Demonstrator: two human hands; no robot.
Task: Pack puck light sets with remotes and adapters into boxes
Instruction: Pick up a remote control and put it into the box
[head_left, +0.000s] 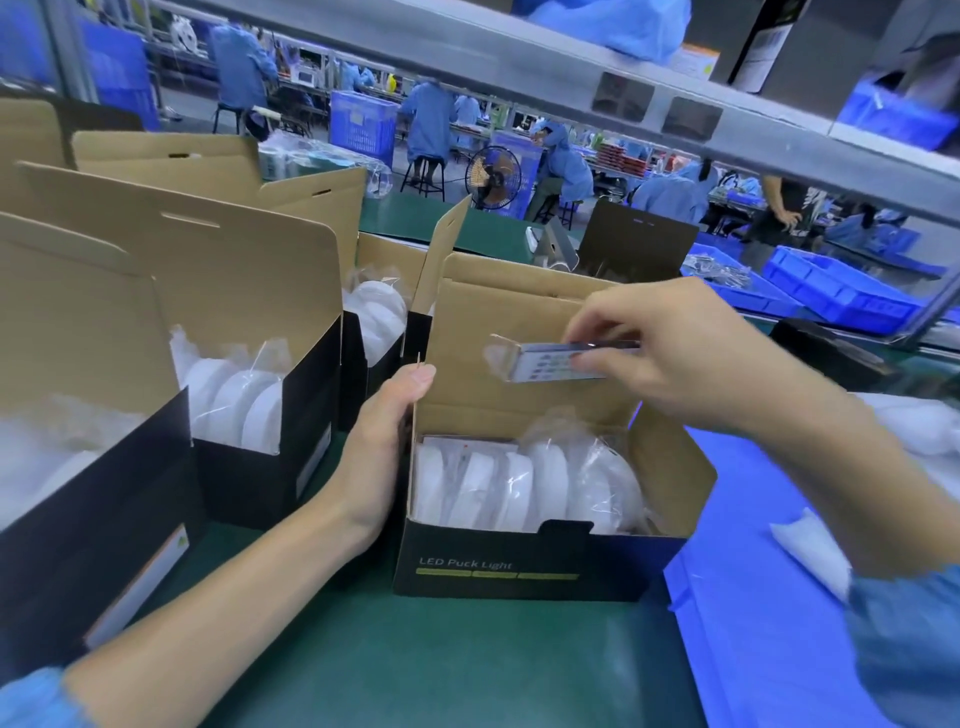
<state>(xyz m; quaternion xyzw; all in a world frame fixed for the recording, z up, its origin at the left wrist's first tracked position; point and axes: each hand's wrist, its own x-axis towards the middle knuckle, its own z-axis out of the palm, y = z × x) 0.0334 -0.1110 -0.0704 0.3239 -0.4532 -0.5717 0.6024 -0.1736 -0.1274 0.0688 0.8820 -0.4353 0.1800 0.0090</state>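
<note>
An open black "LED Puck Light" box (519, 566) stands on the green bench in front of me, its brown lid flap up. Several white puck lights in clear bags (524, 483) stand on edge inside it. My left hand (382, 447) grips the box's left side flap, thumb on the cardboard edge. My right hand (670, 353) hovers above the box opening and pinches a flat remote in a clear plastic sleeve (545, 358), held level over the pucks.
Three more open boxes with bagged pucks (234, 410) stand to the left and behind. A blue mat (737, 597) with white bagged items (810, 551) lies to the right. Blue bins (836, 291) sit beyond. A metal shelf rail (571, 88) runs overhead. Workers sit far behind.
</note>
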